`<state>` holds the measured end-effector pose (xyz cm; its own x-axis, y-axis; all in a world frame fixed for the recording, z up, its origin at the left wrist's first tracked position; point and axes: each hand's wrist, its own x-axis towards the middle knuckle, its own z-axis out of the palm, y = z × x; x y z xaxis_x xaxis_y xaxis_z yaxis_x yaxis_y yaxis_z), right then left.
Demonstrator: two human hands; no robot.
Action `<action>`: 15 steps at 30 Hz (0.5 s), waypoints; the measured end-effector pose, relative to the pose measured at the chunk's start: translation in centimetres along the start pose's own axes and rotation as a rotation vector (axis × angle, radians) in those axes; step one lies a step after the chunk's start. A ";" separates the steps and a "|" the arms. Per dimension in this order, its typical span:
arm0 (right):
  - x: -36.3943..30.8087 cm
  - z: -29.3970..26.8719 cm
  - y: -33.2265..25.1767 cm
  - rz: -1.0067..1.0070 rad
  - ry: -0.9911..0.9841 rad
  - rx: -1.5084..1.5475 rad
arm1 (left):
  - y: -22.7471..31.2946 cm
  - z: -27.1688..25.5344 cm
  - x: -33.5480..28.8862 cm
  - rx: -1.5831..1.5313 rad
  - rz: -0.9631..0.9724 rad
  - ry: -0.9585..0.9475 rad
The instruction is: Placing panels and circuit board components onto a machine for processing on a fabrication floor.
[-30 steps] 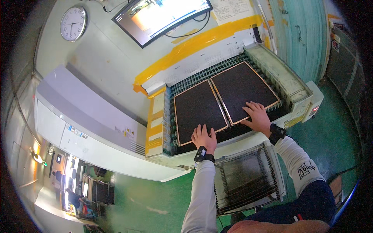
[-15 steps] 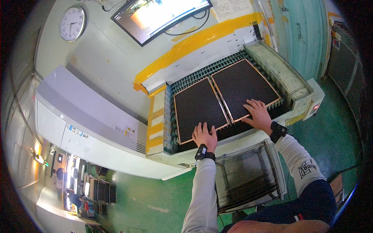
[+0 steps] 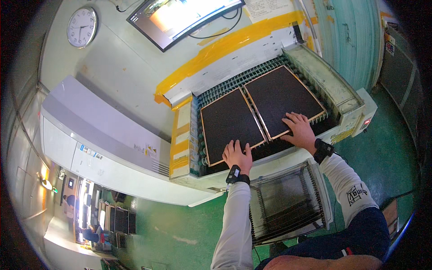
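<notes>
Two flat black panels with copper-coloured edges lie side by side on a bed of green rollers, a narrow gap between them. On the near edge of the left panel [image 3: 231,119] rests my left hand [image 3: 237,157], its fingers spread. My right hand [image 3: 300,131] lies on the near edge of the right panel [image 3: 285,96], fingers stretched out and thumb apart. Neither hand grips anything. Side walls flank the roller bed [image 3: 240,81], and a dark strip shows along its front.
Below the machine's front stands a slotted rack [image 3: 288,202] with a dark interior. A long white cabinet [image 3: 112,135] borders the left side. A monitor [image 3: 180,20] and a clock [image 3: 82,27] hang behind. People [image 3: 90,235] appear at the far lower left.
Both hands stay on the panels' near edges with fingers spread. The view shifts slightly, and any movement of the panels is too small to be sure of.
</notes>
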<state>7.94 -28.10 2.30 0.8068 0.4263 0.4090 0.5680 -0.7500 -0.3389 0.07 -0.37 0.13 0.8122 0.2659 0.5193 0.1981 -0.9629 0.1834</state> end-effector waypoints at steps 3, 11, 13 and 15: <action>0.1 -0.1 0.2 0.007 -0.011 -0.003 | 0.2 0.1 0.2 -0.008 0.004 0.000; -0.6 0.3 0.1 -0.008 0.027 -0.005 | 0.1 -0.6 -0.5 -0.048 0.046 -0.050; -0.8 0.2 -0.4 -0.007 0.029 -0.002 | 0.1 -1.1 -0.6 -0.049 0.047 -0.064; -1.0 0.2 -0.5 0.002 0.033 0.001 | 0.1 -1.4 -0.8 -0.052 0.054 -0.082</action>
<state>6.87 -28.05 1.86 0.8021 0.4077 0.4365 0.5666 -0.7505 -0.3403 -1.29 -0.61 0.89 0.8634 0.2070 0.4602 0.1255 -0.9714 0.2014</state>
